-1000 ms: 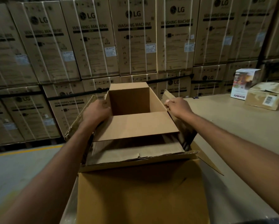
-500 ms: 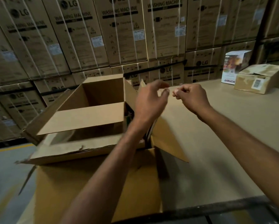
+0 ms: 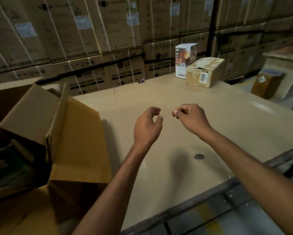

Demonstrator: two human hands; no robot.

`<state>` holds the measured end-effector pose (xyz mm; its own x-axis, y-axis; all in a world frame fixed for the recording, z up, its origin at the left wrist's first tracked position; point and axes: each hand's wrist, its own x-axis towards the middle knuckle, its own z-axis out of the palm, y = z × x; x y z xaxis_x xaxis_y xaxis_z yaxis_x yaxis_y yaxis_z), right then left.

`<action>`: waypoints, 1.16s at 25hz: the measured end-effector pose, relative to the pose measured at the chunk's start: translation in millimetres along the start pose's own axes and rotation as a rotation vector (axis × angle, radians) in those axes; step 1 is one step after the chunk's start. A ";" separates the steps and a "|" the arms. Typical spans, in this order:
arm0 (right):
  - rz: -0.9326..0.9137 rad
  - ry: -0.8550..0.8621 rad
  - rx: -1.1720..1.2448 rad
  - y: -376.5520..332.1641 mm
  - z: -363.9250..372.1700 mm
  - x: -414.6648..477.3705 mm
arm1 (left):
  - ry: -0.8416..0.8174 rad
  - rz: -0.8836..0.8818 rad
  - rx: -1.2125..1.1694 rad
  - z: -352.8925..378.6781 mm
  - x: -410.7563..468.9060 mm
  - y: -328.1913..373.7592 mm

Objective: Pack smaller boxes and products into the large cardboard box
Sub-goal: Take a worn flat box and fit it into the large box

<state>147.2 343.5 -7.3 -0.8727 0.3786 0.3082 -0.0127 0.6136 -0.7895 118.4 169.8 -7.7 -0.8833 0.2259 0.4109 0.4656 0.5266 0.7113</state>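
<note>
The large cardboard box (image 3: 78, 146) stands at the left on the table, flaps up, with a smaller brown box (image 3: 28, 112) sitting in its top and dark contents below it. My left hand (image 3: 147, 126) hovers over the table's middle, right of the box, fingers curled and apart, holding nothing. My right hand (image 3: 191, 117) is beside it, fingers curled into a loose fist with nothing visible in it. At the far right of the table stand a small taped brown box (image 3: 205, 72) and a white printed product box (image 3: 184, 58) behind it.
The table (image 3: 176, 150) is a wide tan board with a dark metal front edge. A wall of stacked LG washing machine cartons (image 3: 91, 39) runs behind it. Another brown carton (image 3: 268, 83) sits on the floor at the far right.
Both hands let go of the smaller box's flaps and moved right, out over the bare table. The view swung right, so the large box now sits at the left edge.
</note>
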 end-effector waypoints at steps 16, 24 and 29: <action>0.131 0.007 -0.104 194.6 -108.3 187.8 | -0.171 -0.135 -0.301 243.9 170.9 29.6; 0.045 -0.213 -0.057 345.2 -161.6 291.3 | 0.020 -0.397 -0.276 418.5 194.5 69.2; -0.059 -0.404 -0.038 401.1 -205.5 321.6 | 0.172 -0.535 -0.194 474.8 178.8 123.0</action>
<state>-38.2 853.8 -115.8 -0.9926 0.0435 0.1135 -0.0576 0.6539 -0.7544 -8.7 664.1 -117.5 -0.9838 -0.1745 0.0413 -0.0261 0.3670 0.9298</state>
